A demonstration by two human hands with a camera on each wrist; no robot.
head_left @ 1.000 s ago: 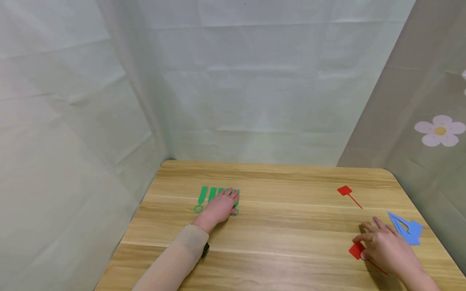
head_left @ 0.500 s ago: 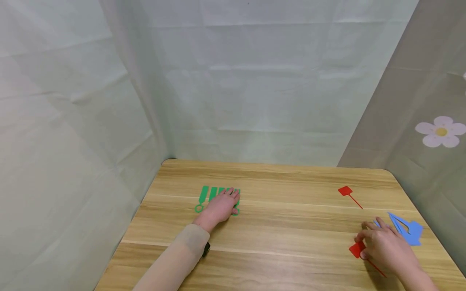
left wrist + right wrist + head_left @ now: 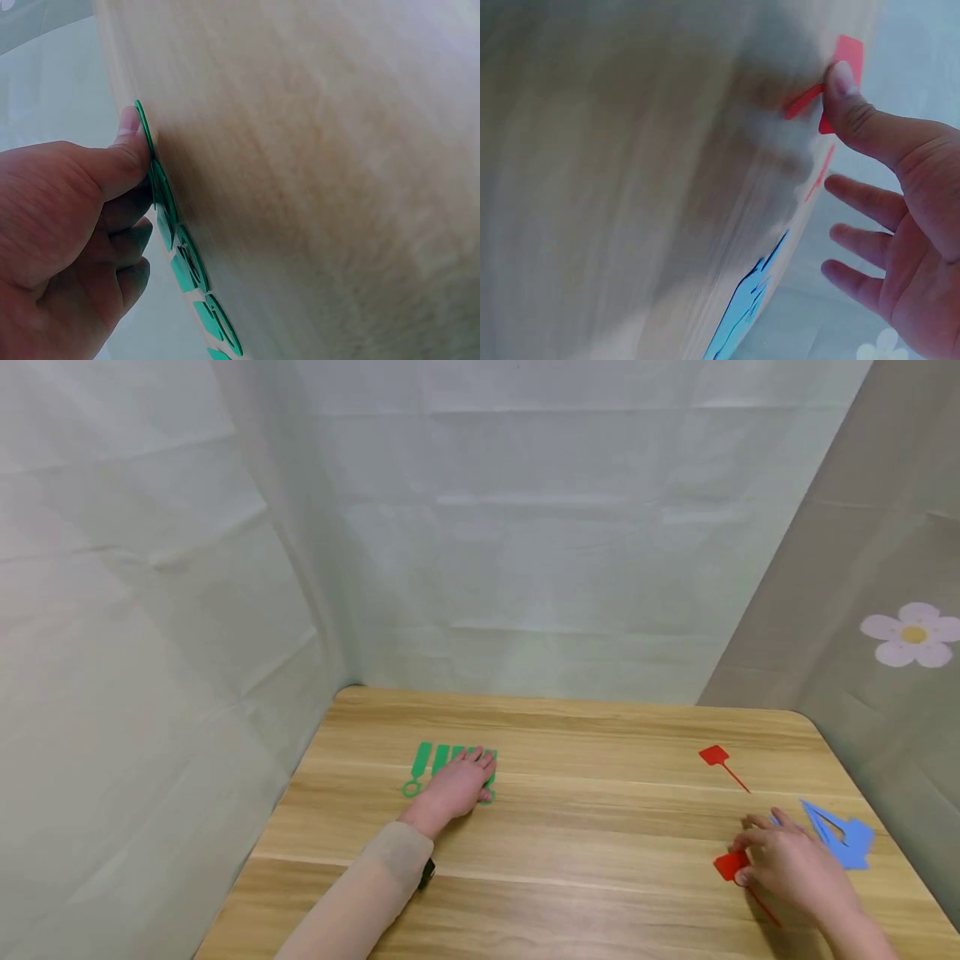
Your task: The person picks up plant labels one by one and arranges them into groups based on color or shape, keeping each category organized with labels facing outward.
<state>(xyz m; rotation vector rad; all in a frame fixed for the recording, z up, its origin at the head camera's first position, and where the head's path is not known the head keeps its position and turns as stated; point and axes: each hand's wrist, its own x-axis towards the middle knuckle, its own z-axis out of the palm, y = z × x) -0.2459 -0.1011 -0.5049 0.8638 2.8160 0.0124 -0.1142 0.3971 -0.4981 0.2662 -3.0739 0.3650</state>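
My left hand [image 3: 454, 787] lies over a row of several flat green tags [image 3: 422, 760], each with a ring at its near end. Its fingers are straight; in the left wrist view the thumb [image 3: 129, 127] touches the ring of the end tag. At the right, my right hand [image 3: 798, 864] pinches a red square tag [image 3: 727, 866] with a thin tail between thumb and index finger. The other fingers are spread. In the right wrist view the thumb [image 3: 845, 86] covers part of this tag, whose head looks lifted off the table.
A second red tag [image 3: 714, 755] with a thin tail lies farther back. Flat blue pieces [image 3: 855, 845] lie right of my right hand, partly hidden by it. The wooden table [image 3: 585, 793] meets pale cloth walls at the back and sides.
The red tag in my right hand has shifted slightly left and its head tilts up more. My left hand stays on the green tags.
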